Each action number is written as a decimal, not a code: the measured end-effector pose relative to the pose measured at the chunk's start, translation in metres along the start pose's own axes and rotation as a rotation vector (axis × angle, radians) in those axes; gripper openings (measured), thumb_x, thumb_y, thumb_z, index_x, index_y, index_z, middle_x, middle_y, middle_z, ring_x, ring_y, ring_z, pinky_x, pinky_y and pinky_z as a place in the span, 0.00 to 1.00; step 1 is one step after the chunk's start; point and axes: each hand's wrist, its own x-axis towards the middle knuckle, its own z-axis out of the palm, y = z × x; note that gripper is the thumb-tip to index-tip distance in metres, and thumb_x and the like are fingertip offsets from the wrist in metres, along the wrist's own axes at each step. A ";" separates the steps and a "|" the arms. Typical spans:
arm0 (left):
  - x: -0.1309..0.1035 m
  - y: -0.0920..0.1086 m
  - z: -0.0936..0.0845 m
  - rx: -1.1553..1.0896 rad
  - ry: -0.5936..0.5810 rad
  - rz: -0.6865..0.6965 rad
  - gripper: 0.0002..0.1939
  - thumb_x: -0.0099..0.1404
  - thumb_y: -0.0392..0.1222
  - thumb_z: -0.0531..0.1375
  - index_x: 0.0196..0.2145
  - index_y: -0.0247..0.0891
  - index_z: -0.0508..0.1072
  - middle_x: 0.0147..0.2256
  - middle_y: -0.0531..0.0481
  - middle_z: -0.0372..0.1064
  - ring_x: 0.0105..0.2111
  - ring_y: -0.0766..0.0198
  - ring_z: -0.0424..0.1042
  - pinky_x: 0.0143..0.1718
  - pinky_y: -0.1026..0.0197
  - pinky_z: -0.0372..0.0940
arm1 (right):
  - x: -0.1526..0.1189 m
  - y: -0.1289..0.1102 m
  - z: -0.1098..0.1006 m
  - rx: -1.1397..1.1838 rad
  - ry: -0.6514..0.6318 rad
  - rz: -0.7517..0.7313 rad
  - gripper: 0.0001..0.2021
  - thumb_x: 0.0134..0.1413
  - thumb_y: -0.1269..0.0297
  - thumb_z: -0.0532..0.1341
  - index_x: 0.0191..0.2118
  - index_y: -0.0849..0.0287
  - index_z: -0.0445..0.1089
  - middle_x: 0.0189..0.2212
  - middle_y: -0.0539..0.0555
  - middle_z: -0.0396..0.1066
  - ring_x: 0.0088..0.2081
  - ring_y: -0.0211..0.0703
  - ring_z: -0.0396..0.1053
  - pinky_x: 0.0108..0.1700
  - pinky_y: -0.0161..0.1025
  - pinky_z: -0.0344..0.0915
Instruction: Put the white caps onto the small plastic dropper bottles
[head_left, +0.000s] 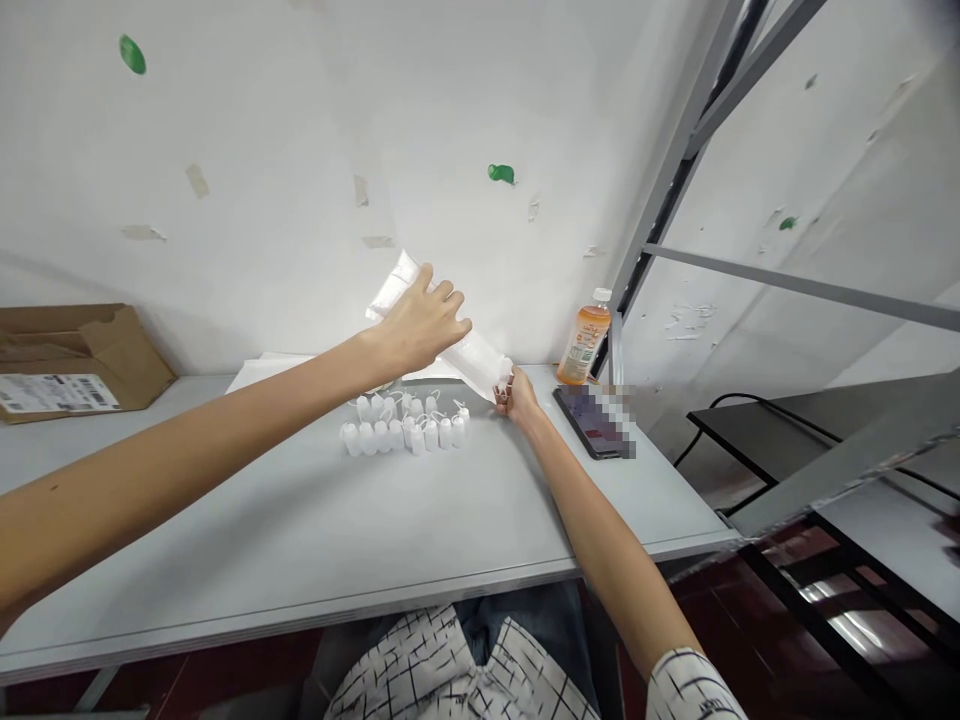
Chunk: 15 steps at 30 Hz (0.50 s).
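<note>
A long white translucent plastic bag hangs tilted above the table, its upper end to the left. My left hand grips its upper part from above with bent fingers. At the lower right end, my right hand holds the bag from the side, with its fingers partly behind the plastic. Several small white bottles with looped cords stand in rows on the grey table, below and left of the bag. What the bag contains, if anything, cannot be made out.
An open cardboard box sits at the far left. White sheets lie by the wall. To the right are an orange drink bottle and a dark phone, beside a metal frame.
</note>
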 end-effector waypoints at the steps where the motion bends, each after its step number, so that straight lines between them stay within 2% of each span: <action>1: 0.000 -0.001 0.000 -0.003 0.000 0.002 0.19 0.60 0.43 0.65 0.50 0.45 0.75 0.42 0.42 0.72 0.49 0.46 0.67 0.59 0.36 0.45 | -0.001 0.000 0.000 0.003 0.010 0.004 0.17 0.67 0.55 0.47 0.28 0.57 0.60 0.13 0.46 0.60 0.12 0.34 0.56 0.13 0.28 0.50; 4: -0.001 -0.006 -0.001 -0.011 -0.016 -0.003 0.20 0.60 0.44 0.64 0.51 0.47 0.74 0.43 0.43 0.72 0.50 0.46 0.66 0.59 0.37 0.46 | -0.004 -0.002 0.001 0.010 0.026 -0.001 0.16 0.66 0.56 0.49 0.29 0.57 0.61 0.13 0.46 0.59 0.12 0.34 0.56 0.13 0.29 0.51; 8: -0.001 -0.017 -0.006 -0.044 -0.037 -0.017 0.18 0.61 0.42 0.63 0.50 0.45 0.75 0.43 0.44 0.71 0.50 0.47 0.67 0.58 0.38 0.49 | -0.010 -0.003 0.003 0.027 0.026 -0.042 0.14 0.66 0.59 0.48 0.29 0.56 0.61 0.12 0.45 0.58 0.12 0.34 0.54 0.13 0.29 0.44; 11: -0.002 -0.026 -0.008 -0.054 -0.031 -0.020 0.18 0.61 0.42 0.63 0.50 0.46 0.75 0.43 0.46 0.71 0.48 0.49 0.67 0.57 0.39 0.51 | -0.013 -0.004 0.003 0.033 0.022 -0.080 0.11 0.63 0.63 0.50 0.28 0.56 0.58 0.11 0.43 0.53 0.11 0.32 0.48 0.13 0.28 0.39; 15: -0.007 -0.042 -0.006 -0.015 -0.055 -0.075 0.20 0.61 0.42 0.61 0.52 0.45 0.74 0.45 0.44 0.71 0.49 0.49 0.67 0.56 0.40 0.53 | -0.014 -0.006 -0.001 0.011 0.003 -0.124 0.13 0.63 0.64 0.50 0.26 0.58 0.59 0.12 0.44 0.54 0.12 0.29 0.43 0.14 0.28 0.38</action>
